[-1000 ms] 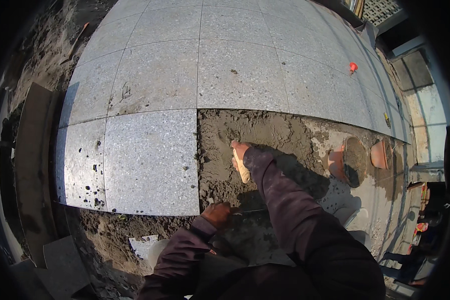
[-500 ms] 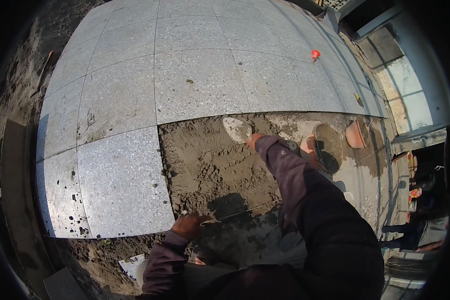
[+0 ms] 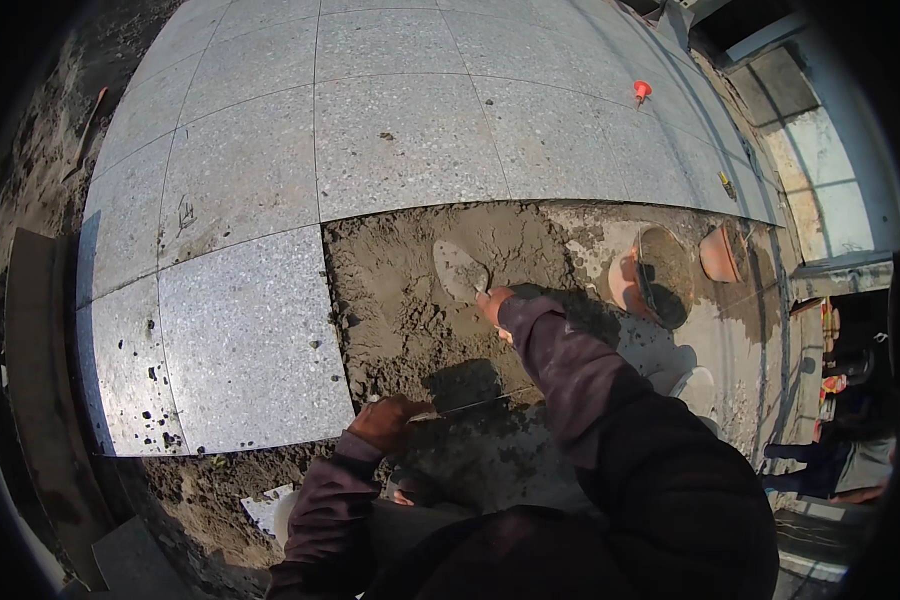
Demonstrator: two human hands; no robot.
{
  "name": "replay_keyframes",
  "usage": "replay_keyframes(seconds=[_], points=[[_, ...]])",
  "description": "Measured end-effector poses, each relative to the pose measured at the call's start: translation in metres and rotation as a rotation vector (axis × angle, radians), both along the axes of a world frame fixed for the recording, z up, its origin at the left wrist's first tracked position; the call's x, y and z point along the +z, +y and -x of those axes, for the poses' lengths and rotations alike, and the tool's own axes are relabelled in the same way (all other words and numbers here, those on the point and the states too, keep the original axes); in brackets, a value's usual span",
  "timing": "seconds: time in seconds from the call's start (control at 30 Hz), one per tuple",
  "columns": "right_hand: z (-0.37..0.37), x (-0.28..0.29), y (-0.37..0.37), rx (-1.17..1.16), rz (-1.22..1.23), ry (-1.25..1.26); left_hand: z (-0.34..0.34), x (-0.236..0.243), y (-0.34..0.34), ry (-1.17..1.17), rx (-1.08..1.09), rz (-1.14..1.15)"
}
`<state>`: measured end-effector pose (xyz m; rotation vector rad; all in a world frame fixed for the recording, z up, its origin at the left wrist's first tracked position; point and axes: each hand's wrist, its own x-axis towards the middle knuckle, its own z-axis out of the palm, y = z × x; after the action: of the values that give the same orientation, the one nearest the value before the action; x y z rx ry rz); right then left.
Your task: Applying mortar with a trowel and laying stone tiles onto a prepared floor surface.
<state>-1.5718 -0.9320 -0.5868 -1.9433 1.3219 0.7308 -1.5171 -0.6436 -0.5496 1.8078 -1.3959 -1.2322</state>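
My right hand point(image 3: 496, 306) is closed round the handle of a pointed trowel point(image 3: 459, 271), whose flat blade is smeared with grey mortar. The blade lies over a bed of wet mortar point(image 3: 400, 275), smoother at its far side and lumpy at its near side. By the near right corner of a speckled grey floor tile point(image 3: 250, 340), my left hand point(image 3: 385, 423) is low over the mortar's edge with its fingers drawn together. A thin taut string point(image 3: 480, 402) runs rightward from near those fingers; whether they grip it is unclear.
Laid tiles point(image 3: 400, 130) border the mortar on the far side. To the right stand a mortar-filled bucket point(image 3: 663, 278) and a smaller orange-brown pot point(image 3: 720, 253). A red plastic piece point(image 3: 642, 92) sits on the far tiles. A tile scrap point(image 3: 267, 508) lies near my left forearm.
My right hand has drawn the trowel nearer and slightly left, off the mortar's far edge. The mortar there looks smoother. My left hand has stayed by the tile corner.
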Motion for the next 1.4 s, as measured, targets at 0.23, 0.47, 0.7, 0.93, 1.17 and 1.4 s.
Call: replay_keyframes(seconds=[0.23,0.47,0.7,0.93,1.17,1.4], points=[[0.069,-0.014,-0.069,-0.681,-0.212,0.035,0.009,-0.011,0.019,-0.031,0.049,0.114],[0.025,-0.021,0.047,-0.502,-0.719,-0.248,0.028,0.004,-0.012,-0.016,-0.057,0.049],[0.007,0.007,0.084,0.118,-0.272,0.04,0.047,0.008,-0.019,-0.08,-0.054,0.103],[0.09,0.033,-0.024,0.678,-0.06,0.133,0.068,0.038,-0.048,-0.182,-0.094,0.01],[0.206,0.192,-0.182,0.624,0.42,0.186,0.097,0.057,-0.019,-0.26,0.071,-0.008],[0.284,0.155,-0.326,0.589,0.882,0.49,0.124,0.101,-0.063,-0.49,0.101,-0.295]])
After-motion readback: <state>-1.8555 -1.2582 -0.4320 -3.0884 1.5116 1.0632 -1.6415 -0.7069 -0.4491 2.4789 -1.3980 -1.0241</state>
